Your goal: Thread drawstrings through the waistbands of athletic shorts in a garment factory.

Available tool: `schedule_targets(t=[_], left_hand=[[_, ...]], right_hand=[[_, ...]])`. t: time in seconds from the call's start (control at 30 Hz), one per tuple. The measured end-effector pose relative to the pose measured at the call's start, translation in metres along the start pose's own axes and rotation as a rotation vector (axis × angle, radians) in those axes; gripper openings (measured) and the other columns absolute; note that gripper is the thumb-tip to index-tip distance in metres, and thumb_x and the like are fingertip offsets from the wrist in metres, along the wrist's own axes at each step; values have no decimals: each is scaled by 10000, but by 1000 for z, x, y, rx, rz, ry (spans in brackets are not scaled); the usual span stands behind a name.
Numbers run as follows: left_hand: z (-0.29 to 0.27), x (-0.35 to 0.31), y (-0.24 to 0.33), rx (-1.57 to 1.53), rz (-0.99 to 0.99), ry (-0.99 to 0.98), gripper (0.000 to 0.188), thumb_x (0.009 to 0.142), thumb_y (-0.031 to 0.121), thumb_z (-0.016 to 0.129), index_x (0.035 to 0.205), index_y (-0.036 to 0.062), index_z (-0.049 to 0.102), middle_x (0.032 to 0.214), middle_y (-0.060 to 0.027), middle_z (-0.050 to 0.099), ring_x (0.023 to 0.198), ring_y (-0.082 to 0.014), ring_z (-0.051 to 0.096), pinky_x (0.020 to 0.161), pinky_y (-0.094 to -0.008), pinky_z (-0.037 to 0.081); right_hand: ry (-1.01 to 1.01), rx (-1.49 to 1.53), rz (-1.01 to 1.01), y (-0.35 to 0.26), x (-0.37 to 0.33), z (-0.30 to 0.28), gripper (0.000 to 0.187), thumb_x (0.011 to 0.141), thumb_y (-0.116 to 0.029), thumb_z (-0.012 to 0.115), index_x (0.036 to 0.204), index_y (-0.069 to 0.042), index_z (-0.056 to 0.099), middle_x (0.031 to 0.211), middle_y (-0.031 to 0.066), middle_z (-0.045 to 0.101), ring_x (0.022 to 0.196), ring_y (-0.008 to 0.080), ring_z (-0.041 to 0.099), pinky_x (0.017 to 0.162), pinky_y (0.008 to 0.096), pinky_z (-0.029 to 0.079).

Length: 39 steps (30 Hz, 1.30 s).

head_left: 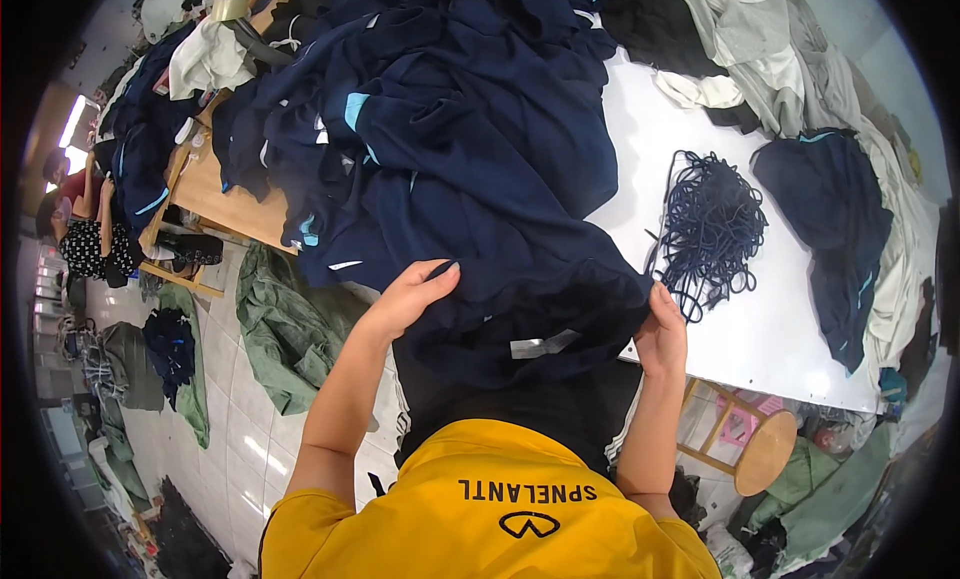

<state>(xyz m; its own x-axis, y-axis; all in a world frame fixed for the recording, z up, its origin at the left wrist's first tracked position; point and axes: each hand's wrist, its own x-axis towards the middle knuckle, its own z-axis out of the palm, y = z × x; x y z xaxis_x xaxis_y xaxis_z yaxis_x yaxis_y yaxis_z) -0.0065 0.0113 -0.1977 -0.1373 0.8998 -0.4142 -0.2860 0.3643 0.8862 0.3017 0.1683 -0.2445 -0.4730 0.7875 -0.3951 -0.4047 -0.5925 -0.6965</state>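
A navy garment (560,254) hangs over the near edge of the table with its wide opening toward me. A silvery label (545,345) shows inside the dark opening. My left hand (418,294) pinches the left side of the rim between thumb and fingers. On the other side my right hand (662,334) grips the rim's right edge, thumb up, its fingers partly hidden. Just beyond that hand a tangled heap of navy cord (712,229) lies on the white table (640,119), and one strand runs down close to my right thumb.
A big pile of navy garments (470,89) with light blue trim covers the table ahead. Another navy piece (835,229) lies at right beside pale cloth (895,279). A round wooden stool (766,452) stands below the table. Green cloth (290,324) lies on the floor; a person (95,229) is at far left.
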Motion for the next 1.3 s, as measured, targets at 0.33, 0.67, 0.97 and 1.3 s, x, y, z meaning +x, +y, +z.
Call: schedule_targets(t=[0.33, 0.67, 0.97, 1.3], left_hand=[[52, 15, 29, 818, 611, 130, 139, 812, 120, 659, 948, 91, 664, 1239, -130, 484, 1101, -275, 465, 942, -345, 392], [130, 13, -75, 517, 1348, 709, 503, 660, 105, 805, 1065, 161, 513, 1141, -147, 394, 1047, -304, 407, 866, -386, 335], [113, 35, -81, 360, 640, 132, 335, 765, 27, 560, 1096, -4, 527, 1101, -162, 526, 1091, -331, 511, 949, -371, 395], [21, -15, 38, -138, 49, -416, 280, 714, -19, 559, 966, -93, 656, 1064, -116, 636, 953, -170, 582, 878, -253, 419]], right_hand=[[103, -991, -567, -2, -17, 46, 610, 668, -179, 793, 1199, -100, 502, 993, 17, 379, 812, 114, 372, 687, 238, 344], [-137, -601, -682, -13, -6, 116, 86, 825, -23, 505, 910, -36, 508, 807, 15, 500, 747, 92, 486, 694, 219, 406], [208, 443, -360, -41, -37, 111, 297, 916, -208, 494, 1132, -35, 601, 1124, 88, 632, 1031, 229, 608, 895, 361, 503], [170, -101, -521, -62, 10, 22, 219, 736, 93, 520, 824, -108, 521, 880, 5, 578, 821, 132, 571, 793, 256, 471]])
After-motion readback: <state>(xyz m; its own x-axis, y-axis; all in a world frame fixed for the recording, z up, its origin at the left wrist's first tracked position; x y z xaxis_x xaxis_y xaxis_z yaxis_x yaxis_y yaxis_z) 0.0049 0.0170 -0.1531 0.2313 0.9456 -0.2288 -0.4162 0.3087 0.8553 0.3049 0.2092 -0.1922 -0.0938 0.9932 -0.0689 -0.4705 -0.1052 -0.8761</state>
